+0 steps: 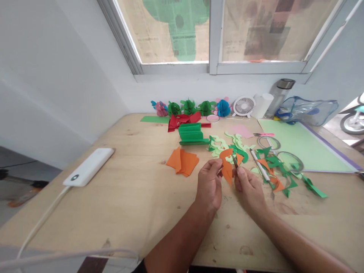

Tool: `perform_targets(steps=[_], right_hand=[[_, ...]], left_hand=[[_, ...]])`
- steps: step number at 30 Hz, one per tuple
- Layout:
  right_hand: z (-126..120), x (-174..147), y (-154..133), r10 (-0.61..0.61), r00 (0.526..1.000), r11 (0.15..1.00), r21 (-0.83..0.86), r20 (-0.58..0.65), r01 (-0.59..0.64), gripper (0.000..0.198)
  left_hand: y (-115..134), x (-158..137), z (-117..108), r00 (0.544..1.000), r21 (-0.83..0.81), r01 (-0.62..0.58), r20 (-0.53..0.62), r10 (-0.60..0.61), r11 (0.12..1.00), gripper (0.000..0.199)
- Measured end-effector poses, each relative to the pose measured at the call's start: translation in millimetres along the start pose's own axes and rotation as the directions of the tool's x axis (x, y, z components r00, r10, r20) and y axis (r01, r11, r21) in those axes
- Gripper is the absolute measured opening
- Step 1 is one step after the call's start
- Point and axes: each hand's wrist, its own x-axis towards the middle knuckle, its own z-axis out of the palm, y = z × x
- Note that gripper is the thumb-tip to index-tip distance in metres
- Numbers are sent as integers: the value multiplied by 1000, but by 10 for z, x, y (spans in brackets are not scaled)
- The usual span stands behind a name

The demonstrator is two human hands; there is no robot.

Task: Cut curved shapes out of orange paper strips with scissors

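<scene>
The left hand (209, 184) pinches an orange paper shape (226, 167) between thumb and fingers. The fingers are closed tight on the paper's left edge. The paper is held up just above the counter (127, 197), near the middle, between the two hands. Its top is cut into a curve.

The right hand (248, 187) is just beside the paper on the other side. Its fingers are closed around small scissors (234, 161). The thin dark blades point up and touch the orange paper.

Left of the hands, a small stack of orange paper squares (182, 161) lies flat on the counter. Behind it sits a pile of folded green paper (192, 135), and behind that some red folded paper (182, 121). Light green curly cutouts (218, 145) lie behind the hands. To the right there are green and orange scraps (280, 172) spread about, with a white craft knife (259, 169) lying among them. A big light green sheet (304, 146) lies farther right.

At the back, by the wall, a row of paper balls (189, 108) in pink, green and blue stands in a line. Next to them is a small white fan (243, 106), a white roll (262, 105) and a metal bottle (281, 93). A clear bag (308, 110) sits at the far right corner.

On the left side of the counter a white power bank (89, 167) lies with a white cable (40, 223) running off toward the front edge.
</scene>
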Motion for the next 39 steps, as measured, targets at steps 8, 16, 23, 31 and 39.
perform_targets(steps=[8,16,23,31,39], right_hand=[[-82,28,-210,33,997,999,24,-65,-32,32],[-104,66,-267,-11,988,994,-106,-155,-5,29],[-99,68,-229,-39,986,989,-150,-160,15,28],[-87,55,-127,-136,985,971,-212,-110,111,29],[-91,9,-209,-185,976,954,-260,-113,151,28]], left_hand=[[-34,1,-20,996,167,-91,2,92,982,12],[-40,-50,22,987,334,-161,40,157,929,10],[-51,-60,6,963,508,-259,68,261,822,7],[-38,-77,9,945,566,-312,102,311,763,8],[-30,-45,3,948,571,-284,48,314,770,10]])
